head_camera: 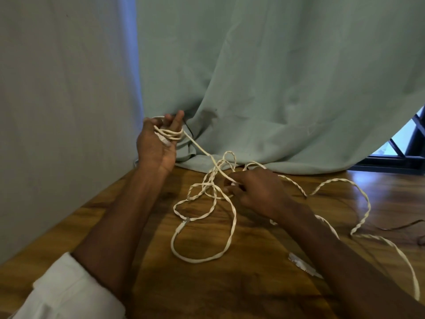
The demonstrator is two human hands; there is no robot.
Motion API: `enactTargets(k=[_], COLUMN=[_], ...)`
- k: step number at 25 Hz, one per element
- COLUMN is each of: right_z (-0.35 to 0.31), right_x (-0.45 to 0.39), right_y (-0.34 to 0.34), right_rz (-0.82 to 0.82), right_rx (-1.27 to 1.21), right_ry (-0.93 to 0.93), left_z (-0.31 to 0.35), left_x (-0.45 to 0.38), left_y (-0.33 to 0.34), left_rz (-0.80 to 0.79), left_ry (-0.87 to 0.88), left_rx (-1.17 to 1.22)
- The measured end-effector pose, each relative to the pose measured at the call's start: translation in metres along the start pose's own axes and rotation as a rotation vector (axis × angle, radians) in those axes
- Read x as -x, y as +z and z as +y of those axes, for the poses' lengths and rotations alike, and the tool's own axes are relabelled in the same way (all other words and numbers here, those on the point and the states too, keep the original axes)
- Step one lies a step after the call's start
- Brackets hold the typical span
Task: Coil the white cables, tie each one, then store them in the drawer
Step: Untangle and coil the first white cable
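White cables [232, 223] lie tangled in loose loops across the wooden table [207, 291]. My left hand [157, 145] is raised near the curtain, palm toward me, with several turns of white cable [169, 134] wound round its fingers. From that coil a strand runs down and right to my right hand [257, 192], which pinches the cable above the tangle. A twisted white stretch [365, 203] trails off to the right. A white connector [303, 265] lies by my right forearm. No drawer is in view.
A pale green curtain [276, 88] hangs at the back and drapes onto the table. A grey wall [57, 111] stands on the left. A thin dark wire [400, 226] lies at the right edge. A window frame [411, 143] shows at far right.
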State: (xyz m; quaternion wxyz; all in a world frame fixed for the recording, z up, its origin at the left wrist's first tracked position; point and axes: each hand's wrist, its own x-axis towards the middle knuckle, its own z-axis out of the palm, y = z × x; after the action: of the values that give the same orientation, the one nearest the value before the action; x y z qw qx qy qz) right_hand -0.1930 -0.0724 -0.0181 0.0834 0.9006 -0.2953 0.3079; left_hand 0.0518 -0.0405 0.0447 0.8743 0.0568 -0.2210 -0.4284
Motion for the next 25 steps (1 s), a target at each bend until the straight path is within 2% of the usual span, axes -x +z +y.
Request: enactTargets(k=[2, 4, 6, 8, 10, 13, 14, 16, 18, 21, 23, 25], right_z=[-0.005, -0.013, -0.021, -0.024, -0.02, -0.006, -0.001, 0.009, 0.017, 0.025, 0.029, 0.028], right_x=[0.001, 0.0, -0.002, -0.007, -0.012, -0.014, -0.014, -0.015, -0.016, -0.015, -0.014, -0.014], right_y=[-0.007, -0.013, -0.017, -0.025, -0.037, -0.051, -0.052, -0.049, -0.04, -0.025, -0.015, -0.004], right_rz=[0.074, 0.054, 0.064, 0.201, 0.397, 0.667, 0.726, 0.776, 0.768, 0.722, 0.65, 0.514], right_rx=[-0.03, -0.057, -0.115, -0.216, -0.307, -0.373, -0.395, -0.446, -0.477, -0.522, -0.574, -0.666], right_ry=[-0.11, -0.197, -0.271, -0.295, -0.258, -0.124, -0.068, 0.049, 0.161, 0.266, 0.292, 0.376], left_z=[-0.003, -0.017, -0.03, -0.036, -0.035, -0.038, -0.041, -0.045, -0.046, -0.049, -0.058, -0.065], left_x=[0.006, 0.015, 0.021, 0.023, 0.025, 0.032, 0.035, 0.04, 0.049, 0.059, 0.063, 0.062], left_y=[0.002, 0.003, -0.001, -0.01, -0.014, -0.008, -0.005, 0.0, 0.007, 0.015, 0.017, 0.016], left_rz=[-0.05, -0.107, -0.253, -0.442, -0.553, -0.618, -0.624, -0.631, -0.685, -0.744, -0.678, -0.517], left_ry=[0.115, 0.246, 0.407, 0.537, 0.611, 0.595, 0.544, 0.326, 0.098, -0.008, -0.15, -0.275], left_rx=[-0.268, -0.706, -1.121, -1.486, -1.682, -1.703, -1.671, -1.543, -1.411, -1.391, -1.243, -1.015])
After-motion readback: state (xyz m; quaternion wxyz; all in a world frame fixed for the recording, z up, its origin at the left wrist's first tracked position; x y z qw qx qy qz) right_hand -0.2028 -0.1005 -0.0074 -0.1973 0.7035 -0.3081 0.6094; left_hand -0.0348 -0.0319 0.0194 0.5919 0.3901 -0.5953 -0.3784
